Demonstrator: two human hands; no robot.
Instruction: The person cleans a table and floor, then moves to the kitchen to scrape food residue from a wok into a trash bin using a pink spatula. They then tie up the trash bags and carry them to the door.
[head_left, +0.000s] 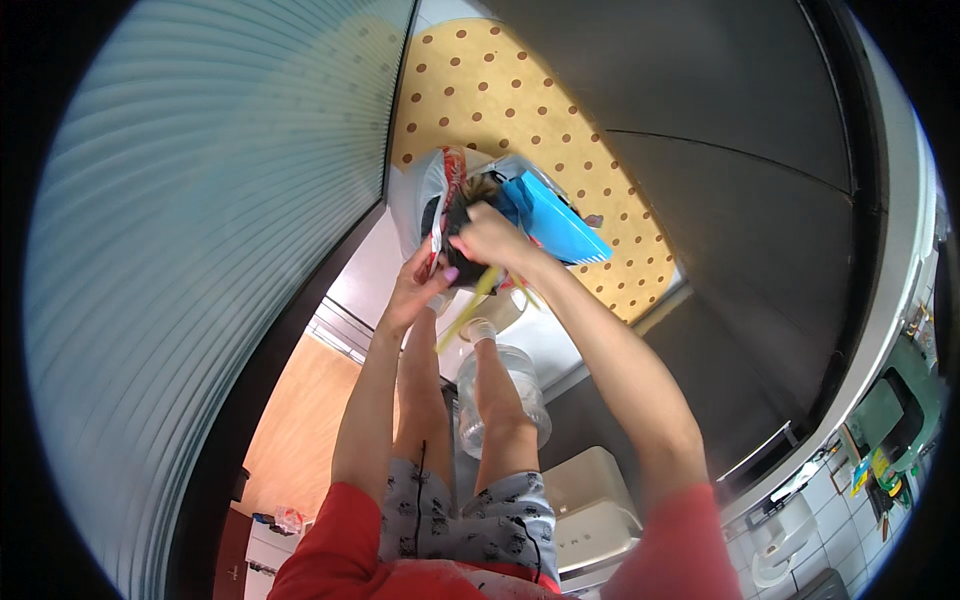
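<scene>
A white plastic bag (411, 193) with red printing stands on the floor in front of me, filled with mixed items. My left hand (414, 289) grips its near left rim, thumb and fingers on the edge. Over the bag's mouth is my right hand (489, 238), fingers curled among dark material (466, 266); what they hold is hidden. Blurred yellow-green strips (471, 309) hang below the right wrist. A blue carton or folder (561, 223) sticks out of the bag's right side. Beyond my right hand, a dark brown bristly tuft (480, 187) shows.
A ribbed glass door (225, 202) stands at left, a dark cabinet-like panel (720, 97) at right. Under the bag lies a yellow dotted mat (487, 82). A clear plastic water jug (469, 420) stands by my leg. A beige bin (589, 502) sits behind it.
</scene>
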